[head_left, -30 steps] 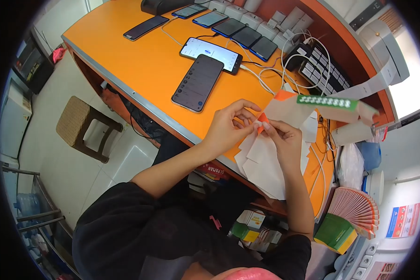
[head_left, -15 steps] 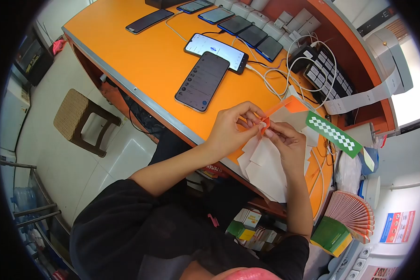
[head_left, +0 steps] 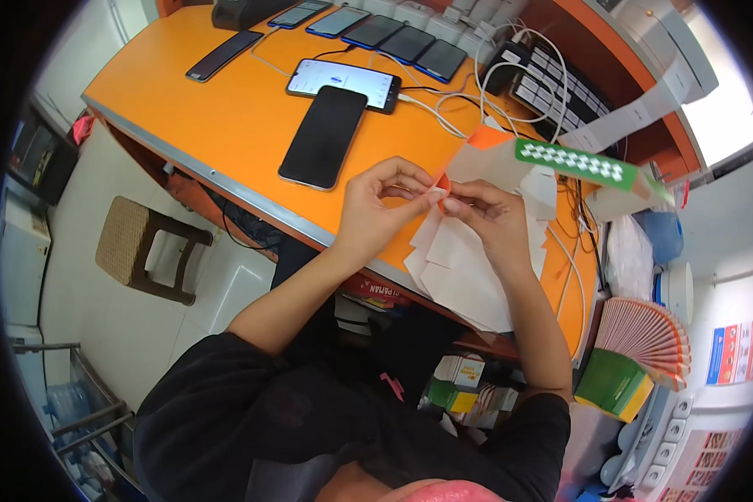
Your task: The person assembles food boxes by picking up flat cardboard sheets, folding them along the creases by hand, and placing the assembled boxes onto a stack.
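Over the front edge of the orange desk, my left hand (head_left: 368, 213) pinches an orange corner flap of a cardboard box (head_left: 491, 163), thumb against curled fingers. My right hand (head_left: 494, 219) closes on the same corner from the other side, both thumbs nearly meeting. The box is partly folded, with a pale inside. Its green panel with white diamonds (head_left: 573, 162) sticks out to the right, its far end blurred. Beneath my hands lie several pale flat card pieces (head_left: 464, 280), overhanging the desk edge.
A dark-screened phone (head_left: 323, 138) overlaps a lit phone (head_left: 343, 84) on the desk (head_left: 201, 125). More phones line the back beside white cables (head_left: 456, 125) and a keyboard (head_left: 560, 88). Fanned orange-edged cartons (head_left: 644, 339) stand lower right. A woven stool (head_left: 134, 243) stands left.
The near phone's screen has gone dark. My view has shifted, so the desk items sit further left and higher. Both hands keep their pinch on the box corner; the green panel has tilted flatter.
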`<state>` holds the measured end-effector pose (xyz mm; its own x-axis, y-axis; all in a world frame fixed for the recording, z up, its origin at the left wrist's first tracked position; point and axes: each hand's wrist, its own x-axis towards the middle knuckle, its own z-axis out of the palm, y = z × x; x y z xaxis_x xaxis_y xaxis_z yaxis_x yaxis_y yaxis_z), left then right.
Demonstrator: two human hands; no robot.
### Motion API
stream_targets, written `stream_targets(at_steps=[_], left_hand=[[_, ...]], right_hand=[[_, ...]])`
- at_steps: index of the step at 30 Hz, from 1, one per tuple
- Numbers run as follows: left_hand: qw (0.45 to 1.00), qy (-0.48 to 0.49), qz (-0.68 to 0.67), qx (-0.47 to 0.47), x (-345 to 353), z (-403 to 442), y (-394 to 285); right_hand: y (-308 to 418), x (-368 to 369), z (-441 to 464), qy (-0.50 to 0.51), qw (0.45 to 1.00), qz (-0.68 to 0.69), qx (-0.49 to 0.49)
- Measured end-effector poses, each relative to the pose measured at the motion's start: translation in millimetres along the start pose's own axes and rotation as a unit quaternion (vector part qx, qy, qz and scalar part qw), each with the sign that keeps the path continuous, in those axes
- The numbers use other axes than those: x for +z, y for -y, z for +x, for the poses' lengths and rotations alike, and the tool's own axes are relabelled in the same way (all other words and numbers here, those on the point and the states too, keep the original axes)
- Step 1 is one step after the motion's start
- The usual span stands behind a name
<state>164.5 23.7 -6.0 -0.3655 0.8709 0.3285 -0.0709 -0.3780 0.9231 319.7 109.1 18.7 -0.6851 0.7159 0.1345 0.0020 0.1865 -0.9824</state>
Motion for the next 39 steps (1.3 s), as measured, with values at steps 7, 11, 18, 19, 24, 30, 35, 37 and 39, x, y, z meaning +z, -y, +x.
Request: stream_targets(at_steps=[7,11,18,19,24,30,35,37,39], left_hand=[[1.000,-0.022,0.015,-0.005,4.1,-2.8,-2.7],[0.998,-0.043,0.022,0.041,11.9,-8.8,-5.7],[0.991,-0.021,0.099,0.089,16.3,-8.8,-0.7],[0.986,-0.015,0.122,0.112,16.8,-8.5,0.9],[0.928,-0.019,0.291,0.231,21.1,2.3,-2.4],[0.950,0.013,0.260,0.171,26.3,23.4,-13.2],[0.920,0.067,0.341,0.179,33.4,44.7,-15.5],[0.888,0.098,0.398,0.210,36.7,50.5,-18.8],[0.857,0.121,0.433,0.253,45.1,54.5,-24.2]], right_hand=[[3.3,0.7,0.1,0.004,1.000,0.025,-0.006],[5.1,-1.0,-0.4,-0.005,0.998,0.067,0.005],[1.8,-1.9,-0.5,-0.012,0.995,0.098,0.025],[2.8,-0.2,-1.0,-0.026,0.993,0.111,0.020],[5.1,4.0,-3.6,-0.081,0.992,0.090,-0.041],[17.7,3.7,-5.9,-0.073,0.993,0.062,-0.064],[15.5,-1.6,-2.8,-0.111,0.986,-0.048,-0.119],[12.8,-5.8,0.4,-0.171,0.977,0.017,-0.126],[14.9,-11.5,5.2,-0.250,0.951,0.117,-0.143]])
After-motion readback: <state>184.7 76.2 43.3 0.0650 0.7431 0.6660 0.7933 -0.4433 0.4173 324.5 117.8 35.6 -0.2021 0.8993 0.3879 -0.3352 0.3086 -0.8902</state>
